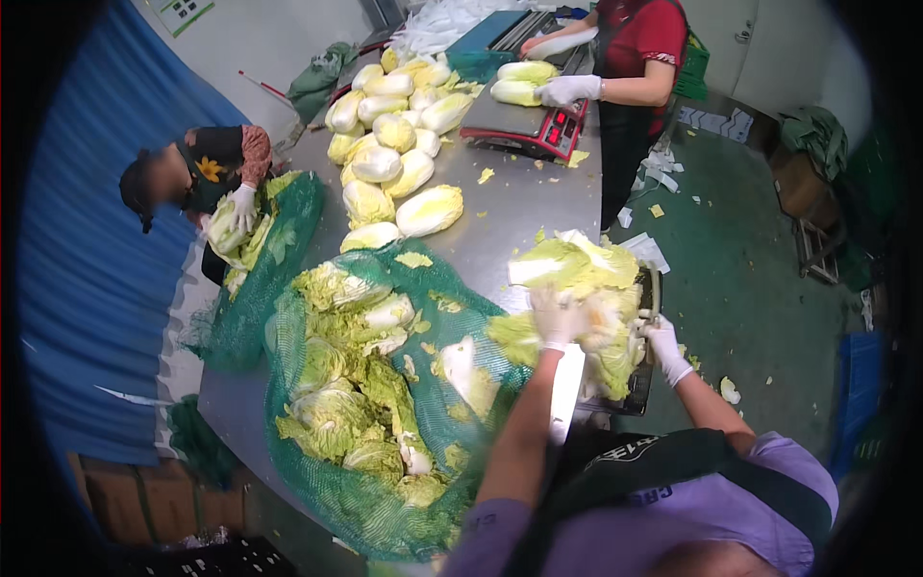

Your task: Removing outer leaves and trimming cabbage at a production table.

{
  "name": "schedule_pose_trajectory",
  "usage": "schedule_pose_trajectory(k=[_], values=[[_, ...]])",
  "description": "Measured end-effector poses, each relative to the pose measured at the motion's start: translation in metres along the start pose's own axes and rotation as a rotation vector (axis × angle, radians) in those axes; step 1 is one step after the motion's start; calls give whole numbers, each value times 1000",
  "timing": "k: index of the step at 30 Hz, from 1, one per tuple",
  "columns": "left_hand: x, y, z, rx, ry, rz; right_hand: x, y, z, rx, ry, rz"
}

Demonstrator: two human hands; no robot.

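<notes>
My left hand (559, 317), in a white glove and blurred, is over a heap of loose napa cabbage leaves (613, 360) at the table's right edge. Whether its fingers hold a leaf cannot be made out. The leaves fill and hide most of a black plastic crate (638, 393). My gloved right hand (665, 348) grips the crate's outer right side, by a pale handle-like bar (655, 292). To the left of my arms, a green mesh sack (285, 440) lies opened out, with several untrimmed napa cabbages (332, 415) on it.
Trimmed napa cabbages (429, 209) are piled on the metal table (533, 195). Across it, a person in red (656, 43) handles cabbages on a digital scale (497, 126). At left, another person (223, 155) holds a cabbage by a second mesh sack (267, 303). Scraps litter the green floor (728, 288).
</notes>
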State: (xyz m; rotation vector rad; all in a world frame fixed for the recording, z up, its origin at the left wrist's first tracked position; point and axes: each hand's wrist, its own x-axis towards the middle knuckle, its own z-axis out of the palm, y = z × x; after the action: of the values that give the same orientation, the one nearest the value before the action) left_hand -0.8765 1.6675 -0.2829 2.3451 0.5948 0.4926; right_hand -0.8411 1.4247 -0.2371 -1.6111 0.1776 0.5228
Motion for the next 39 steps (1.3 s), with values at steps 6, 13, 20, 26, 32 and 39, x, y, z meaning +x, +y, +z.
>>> schedule_pose_trajectory(k=[6,13,20,26,32,39], values=[[-75,137,-10,-443,-281,96,58,1,-44,133,213,54],[5,-36,-233,-219,508,-160,55,-36,12,-235,74,-493],[107,-230,-378,62,506,-656,-10,-88,291,-381,-576,-511],[138,-296,-363,-196,415,-465,1,-75,383,-475,-612,7],[91,-291,-359,-377,37,-341,-38,-30,279,-437,-792,-133],[-28,-91,-339,-142,-31,-293,-45,-34,119,-370,-474,-91]])
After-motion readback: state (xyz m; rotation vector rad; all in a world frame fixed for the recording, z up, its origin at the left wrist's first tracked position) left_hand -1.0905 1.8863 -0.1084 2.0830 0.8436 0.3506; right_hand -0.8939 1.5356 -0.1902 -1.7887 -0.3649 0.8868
